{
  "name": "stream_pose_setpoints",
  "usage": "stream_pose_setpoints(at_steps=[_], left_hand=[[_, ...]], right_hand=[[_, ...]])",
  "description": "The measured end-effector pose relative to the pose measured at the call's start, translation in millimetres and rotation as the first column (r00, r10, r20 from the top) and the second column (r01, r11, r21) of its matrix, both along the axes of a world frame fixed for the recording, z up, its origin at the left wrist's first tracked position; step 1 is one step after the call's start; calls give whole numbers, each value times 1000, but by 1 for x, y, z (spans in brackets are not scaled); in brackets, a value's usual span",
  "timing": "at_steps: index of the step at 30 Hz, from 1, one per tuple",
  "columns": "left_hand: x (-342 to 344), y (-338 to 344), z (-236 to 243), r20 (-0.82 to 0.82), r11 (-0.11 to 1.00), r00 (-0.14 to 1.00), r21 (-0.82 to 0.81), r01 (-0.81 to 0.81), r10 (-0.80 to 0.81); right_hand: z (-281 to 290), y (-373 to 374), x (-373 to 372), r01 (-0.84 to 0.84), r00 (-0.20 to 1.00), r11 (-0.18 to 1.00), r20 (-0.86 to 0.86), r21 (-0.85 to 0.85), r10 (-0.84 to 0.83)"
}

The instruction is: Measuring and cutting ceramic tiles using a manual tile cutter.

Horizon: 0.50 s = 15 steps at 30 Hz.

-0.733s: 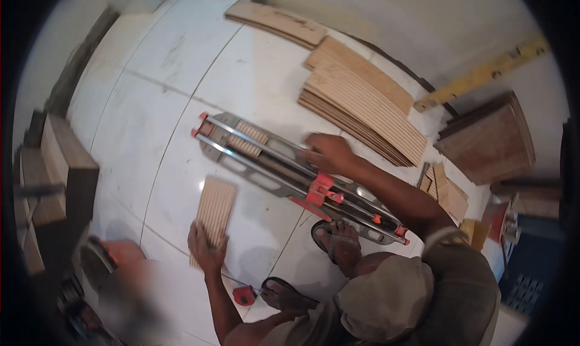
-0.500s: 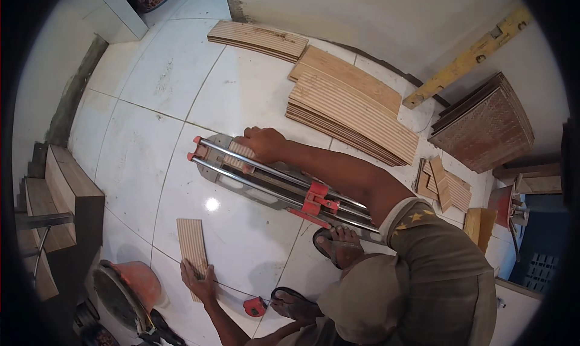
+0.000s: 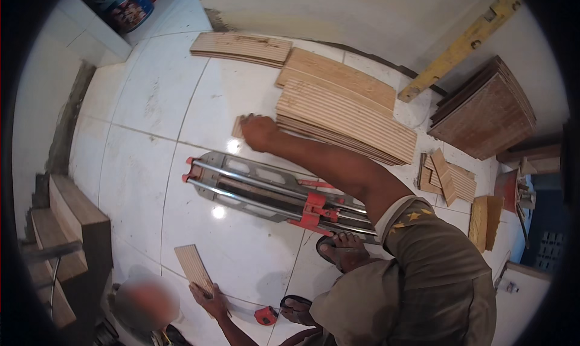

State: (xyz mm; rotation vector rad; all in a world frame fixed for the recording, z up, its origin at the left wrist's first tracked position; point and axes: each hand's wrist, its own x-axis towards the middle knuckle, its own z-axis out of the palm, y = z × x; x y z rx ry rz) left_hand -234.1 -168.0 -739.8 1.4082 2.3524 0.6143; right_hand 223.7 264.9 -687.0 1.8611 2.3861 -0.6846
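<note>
Left fingers grip a ribbed tile strip, lower left; right fingers hold a small tile piece, near centre; a tile cutter lies mid-frame.

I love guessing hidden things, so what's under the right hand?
The edge of a small ribbed piece pokes out at the left side of the right hand, with white floor beyond it. The hand covers the rest, so its full shape can't be seen.

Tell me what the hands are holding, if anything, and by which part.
Left hand: a ribbed tile, near its lower end. Right hand: a small piece, by its right side, partly hidden under the fingers.
</note>
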Motion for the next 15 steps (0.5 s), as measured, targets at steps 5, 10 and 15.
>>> stream_pose_setpoints(at_steps=[5,10,15], left_hand=[[-16,-18,15,-66,995,997,-84,-46,41],[1,-1,7,-55,997,998,-74,-28,24],[-28,-15,10,-86,988,987,-58,-142,136]], right_hand=[[85,5,40,162,929,965,-361,204,-79],[44,17,310,611,743,759,169,224,-648],[35,-52,341,765,629,633,354,-123,-692]])
